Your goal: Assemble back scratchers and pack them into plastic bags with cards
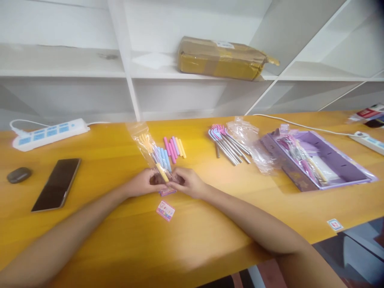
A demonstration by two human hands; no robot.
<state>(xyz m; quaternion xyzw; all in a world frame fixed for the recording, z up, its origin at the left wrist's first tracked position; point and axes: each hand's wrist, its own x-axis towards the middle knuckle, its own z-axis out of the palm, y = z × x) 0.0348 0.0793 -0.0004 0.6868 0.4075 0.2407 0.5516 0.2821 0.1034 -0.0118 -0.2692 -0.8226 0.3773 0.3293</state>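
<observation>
Both my left hand (143,183) and my right hand (189,182) pinch the lower end of a clear plastic bag (144,140) near the middle of the table. Inside the bag lies a yellow hand-shaped stick (162,173) with a metal shaft and a yellow handle, its hand end pointing away from me. A small printed card (165,211) lies just below my hands. Blue tubes (164,157) rest right behind the bag, with pink, purple and yellow tubes (174,147) beyond them. Metal sticks with pink and blue ends (229,145) lie to the right.
A purple box (342,160) holding bagged items stands at the right, beside loose plastic bags (255,144). At the left are a phone (56,184), a dark case (19,175) and a power strip (51,134). A taped parcel (222,59) sits on the shelf.
</observation>
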